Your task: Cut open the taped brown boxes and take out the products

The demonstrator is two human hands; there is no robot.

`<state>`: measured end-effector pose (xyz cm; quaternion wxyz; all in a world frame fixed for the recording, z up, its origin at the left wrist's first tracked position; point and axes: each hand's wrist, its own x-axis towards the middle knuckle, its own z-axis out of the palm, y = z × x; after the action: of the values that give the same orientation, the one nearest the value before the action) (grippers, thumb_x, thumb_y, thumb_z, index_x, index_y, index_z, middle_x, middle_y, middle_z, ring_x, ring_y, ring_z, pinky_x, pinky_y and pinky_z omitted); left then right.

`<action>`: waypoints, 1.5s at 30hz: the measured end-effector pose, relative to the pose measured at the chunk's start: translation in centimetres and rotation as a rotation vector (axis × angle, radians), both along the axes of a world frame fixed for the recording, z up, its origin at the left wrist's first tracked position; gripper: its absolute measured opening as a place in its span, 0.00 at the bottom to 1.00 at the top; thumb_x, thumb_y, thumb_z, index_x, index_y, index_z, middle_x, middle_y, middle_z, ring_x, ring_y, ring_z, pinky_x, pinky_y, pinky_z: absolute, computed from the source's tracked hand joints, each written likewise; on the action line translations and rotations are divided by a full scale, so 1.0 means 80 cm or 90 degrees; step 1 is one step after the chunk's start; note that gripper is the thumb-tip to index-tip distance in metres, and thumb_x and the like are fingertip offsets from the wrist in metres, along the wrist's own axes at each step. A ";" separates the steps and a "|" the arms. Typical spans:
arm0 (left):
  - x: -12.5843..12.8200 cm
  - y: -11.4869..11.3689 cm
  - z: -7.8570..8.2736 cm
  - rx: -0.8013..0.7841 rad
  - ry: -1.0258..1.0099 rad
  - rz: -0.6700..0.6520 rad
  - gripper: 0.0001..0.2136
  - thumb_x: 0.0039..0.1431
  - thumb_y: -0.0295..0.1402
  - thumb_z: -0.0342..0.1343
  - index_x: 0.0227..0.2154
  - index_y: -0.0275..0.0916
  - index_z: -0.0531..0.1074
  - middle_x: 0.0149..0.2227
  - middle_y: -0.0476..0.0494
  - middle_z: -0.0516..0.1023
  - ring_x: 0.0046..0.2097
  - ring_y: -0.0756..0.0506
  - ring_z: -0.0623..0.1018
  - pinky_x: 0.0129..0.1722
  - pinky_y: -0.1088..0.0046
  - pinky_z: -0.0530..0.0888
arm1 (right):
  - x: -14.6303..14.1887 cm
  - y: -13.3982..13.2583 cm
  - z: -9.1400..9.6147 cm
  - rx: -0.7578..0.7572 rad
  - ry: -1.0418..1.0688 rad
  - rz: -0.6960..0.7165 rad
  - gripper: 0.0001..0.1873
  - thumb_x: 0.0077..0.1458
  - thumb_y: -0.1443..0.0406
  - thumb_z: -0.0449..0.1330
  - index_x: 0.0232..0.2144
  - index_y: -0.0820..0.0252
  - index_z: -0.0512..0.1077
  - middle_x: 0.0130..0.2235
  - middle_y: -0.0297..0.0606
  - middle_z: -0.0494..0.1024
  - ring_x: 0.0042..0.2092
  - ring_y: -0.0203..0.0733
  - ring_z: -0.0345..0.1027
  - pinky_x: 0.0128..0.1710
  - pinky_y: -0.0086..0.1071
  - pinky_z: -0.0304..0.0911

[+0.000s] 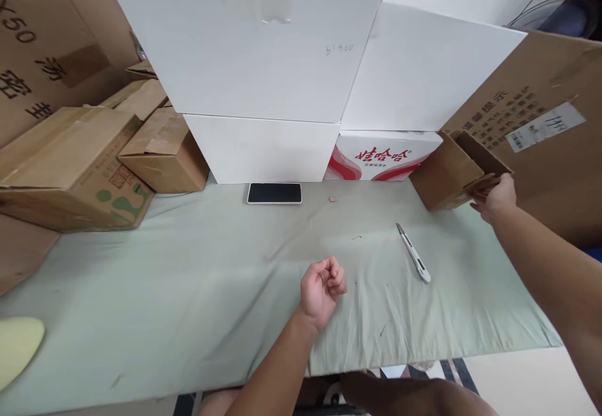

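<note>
At the right end of the table, my right hand has its fingers closed on the near edge of a small cardboard box. The box stands open at its top, with flaps folded near my fingers. My left hand rests palm up near the table's front, its fingers curled in and nothing visible in them. Between the two hands lies a white utility knife, its tip pointing away from me. A phone with a dark screen lies flat against the white boxes at the back.
White boxes are stacked along the back, one with red print. Several brown cartons stand on the left. A large carton rises on the right. A pale yellow object sits at the left edge of the green-covered table.
</note>
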<state>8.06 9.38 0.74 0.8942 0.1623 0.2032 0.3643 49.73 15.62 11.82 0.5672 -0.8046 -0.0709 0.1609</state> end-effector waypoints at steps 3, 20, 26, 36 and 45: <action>0.003 0.002 0.001 -0.006 0.005 0.012 0.18 0.48 0.44 0.59 0.20 0.40 0.57 0.19 0.57 0.48 0.22 0.54 0.49 0.27 0.72 0.49 | -0.012 0.034 0.003 -0.019 0.010 0.022 0.17 0.68 0.57 0.41 0.30 0.53 0.62 0.42 0.36 0.74 0.33 0.32 0.67 0.42 0.36 0.59; -0.061 -0.015 0.027 0.007 -0.041 0.099 0.13 0.53 0.40 0.52 0.21 0.41 0.56 0.18 0.56 0.47 0.21 0.52 0.50 0.26 0.74 0.53 | -0.371 0.076 -0.014 -0.271 -0.319 0.966 0.12 0.56 0.66 0.65 0.43 0.56 0.81 0.45 0.40 0.84 0.49 0.49 0.76 0.58 0.43 0.65; -0.105 -0.012 0.030 -0.028 -0.058 0.187 0.11 0.50 0.36 0.52 0.20 0.40 0.56 0.18 0.56 0.46 0.21 0.52 0.50 0.26 0.73 0.52 | -0.607 0.089 -0.022 0.024 -0.737 1.093 0.25 0.64 0.62 0.53 0.61 0.57 0.71 0.61 0.46 0.72 0.60 0.52 0.68 0.58 0.45 0.66; -0.132 0.013 0.031 -0.053 -0.071 0.292 0.14 0.48 0.30 0.53 0.20 0.41 0.49 0.21 0.55 0.44 0.24 0.53 0.46 0.27 0.71 0.50 | -0.729 0.096 -0.037 0.061 -0.966 1.024 0.26 0.66 0.55 0.53 0.60 0.61 0.69 0.68 0.54 0.61 0.67 0.65 0.54 0.59 0.58 0.58; -0.166 0.018 0.032 -0.014 0.179 0.691 0.14 0.63 0.28 0.48 0.21 0.40 0.55 0.24 0.52 0.49 0.27 0.49 0.52 0.29 0.72 0.54 | -0.649 0.071 -0.055 0.093 -0.905 0.994 0.31 0.63 0.56 0.53 0.65 0.64 0.62 0.73 0.55 0.56 0.72 0.65 0.51 0.66 0.62 0.47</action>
<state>-5.24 10.80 3.34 0.5446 0.0725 0.3786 0.7449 -2.22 21.32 7.41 0.1818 -0.4090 -0.8937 -0.0320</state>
